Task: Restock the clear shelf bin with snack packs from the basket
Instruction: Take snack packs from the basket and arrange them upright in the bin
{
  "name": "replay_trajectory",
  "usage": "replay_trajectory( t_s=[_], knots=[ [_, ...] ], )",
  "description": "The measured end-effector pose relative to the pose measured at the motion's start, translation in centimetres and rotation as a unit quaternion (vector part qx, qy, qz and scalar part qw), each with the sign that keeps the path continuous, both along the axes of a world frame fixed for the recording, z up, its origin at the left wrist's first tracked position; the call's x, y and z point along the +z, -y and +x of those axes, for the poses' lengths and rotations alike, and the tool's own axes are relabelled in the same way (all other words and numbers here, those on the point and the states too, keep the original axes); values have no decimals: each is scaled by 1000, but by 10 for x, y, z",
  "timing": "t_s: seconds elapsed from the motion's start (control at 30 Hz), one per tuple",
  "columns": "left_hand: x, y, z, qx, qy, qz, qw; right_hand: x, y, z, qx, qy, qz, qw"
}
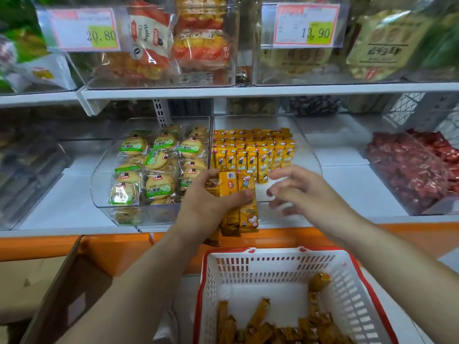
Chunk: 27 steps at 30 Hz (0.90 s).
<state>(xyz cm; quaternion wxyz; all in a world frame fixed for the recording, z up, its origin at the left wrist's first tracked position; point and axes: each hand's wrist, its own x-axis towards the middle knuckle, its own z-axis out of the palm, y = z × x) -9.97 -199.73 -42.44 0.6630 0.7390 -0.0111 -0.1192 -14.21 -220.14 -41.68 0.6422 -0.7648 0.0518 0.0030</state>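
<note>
Gripping a bundle of yellow packs (244, 209) upright, the left hand (206, 207) is at the front edge of the bin (308, 150), thumb curled across them. The right hand (298, 189) hovers just beside, over the bin's front right corner, fingers loosely spread and holding nothing. Rows of like packs stand along the bin's back. Below, the basket (273, 260) has more packs lying by its near edge.
</note>
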Motion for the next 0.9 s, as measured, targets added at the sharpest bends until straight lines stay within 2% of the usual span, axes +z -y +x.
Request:
replay_trajectory(
  t_s=[0.07,0.2,0.27,0.37,0.57,0.73,0.8,0.9],
  knots=[
    [-1,10,-7,-9,-2,-19,1000,4,-12,-32,28,-6,54,998],
    [0,27,-25,-35,-18,-63,997,6,-17,-51,6,-3,36,999],
    [1,34,-32,-27,-24,-78,996,7,-13,-53,9,-2,59,998],
    [1,38,-37,-12,-38,-91,995,7,-3,-58,12,5,118,993],
    [6,35,-40,-27,-45,-81,995,4,11,-62,-5,20,125,992],
    [11,27,-31,-21,-25,-70,997,2,34,-40,-98,59,-18,993],
    [14,24,-27,-23,-18,-70,997,7,45,-20,-106,94,-72,987],
    [16,18,-20,-29,-9,-67,997,9,52,23,-110,110,-205,966]
  ],
)
